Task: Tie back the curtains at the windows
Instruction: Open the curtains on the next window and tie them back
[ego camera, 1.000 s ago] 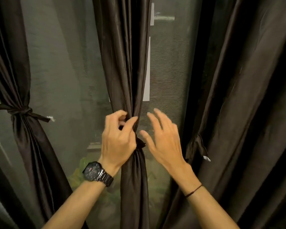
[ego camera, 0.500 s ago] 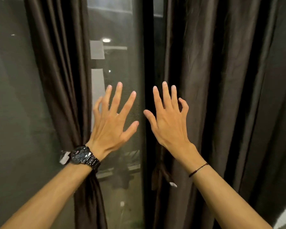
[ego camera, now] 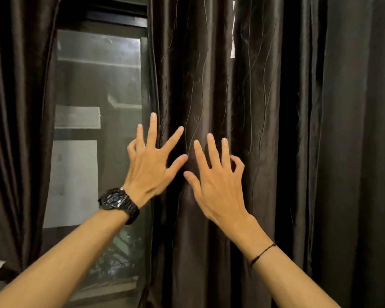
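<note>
Both arms reach forward and up from the near edge, backs of the hands toward the camera. The left hand (ego camera: 152, 172), with a dark watch (ego camera: 118, 202) on its wrist, has its fingers fanned wide; its grip is apart and holds nothing. The right hand (ego camera: 218, 187), with a thin cord bracelet (ego camera: 262, 254) on its wrist, is just beside it. Its first fingers are straight and its last two bent, and its grip is likewise apart and empty. The loose dark curtain (ego camera: 276, 130) hangs in vertical folds across the centre and right, directly behind both hands. The palms are hidden, so contact with the cloth cannot be confirmed. The curtain's top and hem are cut off by the frame, and its deeper folds are too dark to read. Its left edge runs vertically behind the left hand's fingers, against the window pane (ego camera: 93, 85). Bare glass lies open between that edge and a second curtain (ego camera: 13, 130) at the far left.
</note>
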Demonstrator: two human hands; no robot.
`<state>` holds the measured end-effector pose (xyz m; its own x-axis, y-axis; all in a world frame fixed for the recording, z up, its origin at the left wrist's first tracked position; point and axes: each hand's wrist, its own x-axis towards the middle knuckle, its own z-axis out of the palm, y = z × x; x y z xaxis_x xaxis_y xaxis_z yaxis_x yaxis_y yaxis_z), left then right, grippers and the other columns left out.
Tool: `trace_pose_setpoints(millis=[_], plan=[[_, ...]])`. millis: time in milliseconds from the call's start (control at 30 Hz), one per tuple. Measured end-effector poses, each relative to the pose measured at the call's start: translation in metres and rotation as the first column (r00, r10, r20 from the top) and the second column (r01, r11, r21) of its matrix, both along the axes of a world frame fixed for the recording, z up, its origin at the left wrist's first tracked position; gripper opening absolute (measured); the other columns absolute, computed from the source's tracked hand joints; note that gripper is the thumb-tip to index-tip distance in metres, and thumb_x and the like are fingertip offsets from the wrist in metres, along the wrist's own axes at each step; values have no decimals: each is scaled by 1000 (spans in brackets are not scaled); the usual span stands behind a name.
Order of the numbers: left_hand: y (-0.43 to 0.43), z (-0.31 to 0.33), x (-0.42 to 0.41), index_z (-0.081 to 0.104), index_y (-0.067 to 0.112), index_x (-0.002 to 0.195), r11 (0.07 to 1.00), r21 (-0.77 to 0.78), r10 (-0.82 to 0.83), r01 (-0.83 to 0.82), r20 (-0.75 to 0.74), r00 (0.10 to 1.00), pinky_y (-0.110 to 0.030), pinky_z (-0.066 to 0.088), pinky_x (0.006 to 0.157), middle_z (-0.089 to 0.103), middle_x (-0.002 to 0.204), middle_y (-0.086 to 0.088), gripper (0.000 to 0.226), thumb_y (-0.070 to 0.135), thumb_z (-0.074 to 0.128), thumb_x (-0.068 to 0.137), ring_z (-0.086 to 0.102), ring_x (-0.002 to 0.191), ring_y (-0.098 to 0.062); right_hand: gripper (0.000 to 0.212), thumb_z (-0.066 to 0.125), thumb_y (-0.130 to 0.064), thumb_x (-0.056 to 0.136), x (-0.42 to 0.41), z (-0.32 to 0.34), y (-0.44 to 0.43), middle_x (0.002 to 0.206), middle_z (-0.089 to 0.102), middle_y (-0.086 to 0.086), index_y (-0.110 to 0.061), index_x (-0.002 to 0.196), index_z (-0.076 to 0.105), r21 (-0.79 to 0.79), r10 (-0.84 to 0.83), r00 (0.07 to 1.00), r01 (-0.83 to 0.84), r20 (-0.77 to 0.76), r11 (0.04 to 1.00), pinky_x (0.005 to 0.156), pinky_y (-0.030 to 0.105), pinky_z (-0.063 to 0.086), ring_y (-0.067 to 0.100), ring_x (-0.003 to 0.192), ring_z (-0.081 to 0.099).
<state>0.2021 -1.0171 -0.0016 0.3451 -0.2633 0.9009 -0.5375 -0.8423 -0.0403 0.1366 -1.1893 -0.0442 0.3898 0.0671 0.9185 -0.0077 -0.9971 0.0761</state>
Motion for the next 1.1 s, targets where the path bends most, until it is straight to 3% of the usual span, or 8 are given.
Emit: trace_pose_setpoints(millis=[200, 333, 533, 667, 767, 900, 1033, 1100], plan=[[-37, 35, -12, 42, 36, 156, 987, -162, -27, 15, -70, 997, -54, 39, 114, -13, 173, -15, 74, 72, 53, 92, 32, 148, -46, 69, 35, -61, 101, 1, 14, -42, 167, 21, 10, -24, 158, 27, 10, 36, 998, -36, 58, 999, 107, 49, 30, 36, 153, 21], [-52, 55, -19, 55, 24, 144, 964, -260, 40, -50, -45, 998, -53, 44, 112, 14, 170, -18, 82, 80, 58, 84, 42, 142, -43, 63, 52, -56, 93, -2, 30, -73, 149, 44, 11, -21, 144, 47, 158, -37, 978, 4, 207, 987, 94, 47, 34, 34, 132, 41], [-75, 74, -19, 63, 22, 129, 936, -330, 152, -125, 58, 987, -55, 55, 91, 48, 140, -13, 96, 96, 53, 68, 61, 110, -35, 69, 66, -58, 84, 15, 47, -120, 137, 44, 18, -15, 136, 49, 432, -117, 940, -35, 321, 901, 92, 53, 33, 40, 120, 40], [-85, 83, -20, 71, 17, 104, 944, -315, 146, -101, 124, 981, -34, 42, 69, 56, 105, -2, 51, 63, 72, 83, 60, 83, -24, 72, 70, -56, 83, 24, 57, -136, 131, 48, 17, -14, 137, 49, 487, -106, 912, -110, 395, 866, 93, 54, 35, 39, 116, 45], [-79, 87, -16, 74, 8, 84, 954, -295, 119, -61, 184, 976, -33, 37, 65, 64, 84, -4, 22, 28, 69, 89, 63, 76, -29, 61, 71, -38, 91, 34, 65, -138, 120, 59, 15, -9, 141, 51, 485, 15, 914, -229, 406, 844, 90, 52, 45, 35, 106, 59], [-57, 88, -11, 76, 7, 76, 959, -281, 107, -44, 212, 972, -39, 51, 69, 70, 75, -6, 21, 23, 68, 88, 65, 72, -30, 8, 62, -9, 95, 51, 71, -116, 89, 61, 13, -3, 95, 68, 352, 156, 884, -330, 440, 876, 63, 34, 43, 35, 77, 63], [-21, 87, -7, 78, 9, 77, 963, -268, 84, -12, 258, 962, -42, 54, 71, 72, 73, -5, 20, 23, 67, 87, 65, 68, -28, 22, 58, 1, 81, 75, 92, -49, 72, 41, 1, -10, 64, 51, 257, 383, 838, -498, 389, 828, 55, 22, 22, 26, 58, 47], [-6, 87, -8, 79, 10, 76, 963, -269, 87, -8, 282, 955, -37, 51, 69, 72, 72, -5, 18, 21, 70, 87, 65, 66, -27, 15, 54, -2, 75, 80, 103, -2, 70, 40, 3, -8, 62, 54, 185, 471, 812, -551, 344, 814, 56, 29, 27, 32, 59, 50]])
